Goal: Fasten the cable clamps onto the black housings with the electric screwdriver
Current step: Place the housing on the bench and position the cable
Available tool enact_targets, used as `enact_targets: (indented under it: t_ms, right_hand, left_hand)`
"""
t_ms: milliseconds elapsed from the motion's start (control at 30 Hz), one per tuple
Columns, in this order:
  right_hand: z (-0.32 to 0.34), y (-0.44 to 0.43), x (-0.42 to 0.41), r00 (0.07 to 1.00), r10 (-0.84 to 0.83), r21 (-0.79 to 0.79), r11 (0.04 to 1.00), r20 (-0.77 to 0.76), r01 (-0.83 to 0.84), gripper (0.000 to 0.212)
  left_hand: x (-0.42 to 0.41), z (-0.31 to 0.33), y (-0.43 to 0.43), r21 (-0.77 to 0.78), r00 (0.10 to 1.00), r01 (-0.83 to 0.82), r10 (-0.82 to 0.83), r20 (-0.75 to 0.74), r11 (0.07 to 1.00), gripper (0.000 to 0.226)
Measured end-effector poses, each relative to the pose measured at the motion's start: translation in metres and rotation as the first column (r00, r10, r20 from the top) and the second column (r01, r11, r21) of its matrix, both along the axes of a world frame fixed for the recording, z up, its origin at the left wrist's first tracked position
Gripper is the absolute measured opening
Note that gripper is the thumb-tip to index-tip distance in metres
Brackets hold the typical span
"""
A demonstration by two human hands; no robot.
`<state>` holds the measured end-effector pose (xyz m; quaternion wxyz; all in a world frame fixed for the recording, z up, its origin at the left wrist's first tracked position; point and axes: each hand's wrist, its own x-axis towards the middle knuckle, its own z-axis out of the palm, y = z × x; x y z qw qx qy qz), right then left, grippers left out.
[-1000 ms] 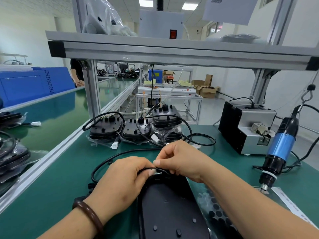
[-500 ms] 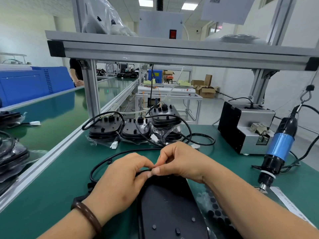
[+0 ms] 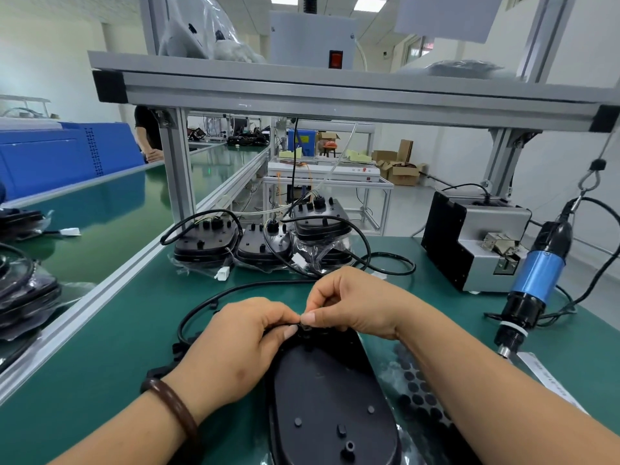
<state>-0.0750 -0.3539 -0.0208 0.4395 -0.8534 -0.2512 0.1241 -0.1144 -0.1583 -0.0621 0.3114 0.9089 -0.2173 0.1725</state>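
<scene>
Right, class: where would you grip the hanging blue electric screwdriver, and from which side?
Probably round the blue barrel of the electric screwdriver, coming from its left, the side nearest the right hand. It hangs tilted, bit down, and that cylinder is its widest free part; the hook crowds the top.

housing (image 3: 330,401): black oval — lying flat, studs facing up
clamp (image 3: 306,330): small, black, sitting at housing's far end, mostly hidden
cable (image 3: 214,298): looping left off that end
screwdriver (image 3: 536,286): blue-black, hanging tilted at right — bit pointing down
</scene>
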Motion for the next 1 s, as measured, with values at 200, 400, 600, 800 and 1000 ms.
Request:
enact_targets:
  t_ms: [200,400,600,800,1000]
  right_hand:
    - [-0.002,0.004,-0.003,0.988,-0.030,-0.140,0.989,0.149,0.051,0.016]
    - [0.003,0.007,-0.003,0.987,-0.027,-0.257,0.964,0.159,0.067,0.019]
    - [0.003,0.001,-0.004,0.995,-0.007,-0.202,0.979,0.101,0.027,0.015]
    - [-0.008,-0.005,-0.006,0.994,0.034,-0.076,0.997,0.108,-0.025,0.012]
    - [-0.018,-0.006,-0.010,0.988,-0.066,0.027,0.998,0.142,0.062,0.016]
  left_hand:
    - [0.002,0.001,0.000,0.036,0.998,-0.016,0.018,-0.058,0.999,0.012]
    - [-0.001,0.000,-0.001,-0.022,0.987,0.057,-0.060,-0.148,0.998,0.033]
    - [0.002,-0.005,-0.008,0.060,0.999,-0.043,0.043,-0.009,0.997,0.025]
    - [0.003,-0.004,-0.005,0.030,1.000,0.016,-0.016,0.003,0.999,0.017]
    - [0.002,-0.005,-0.004,0.005,0.999,0.026,-0.026,-0.021,1.000,0.027]
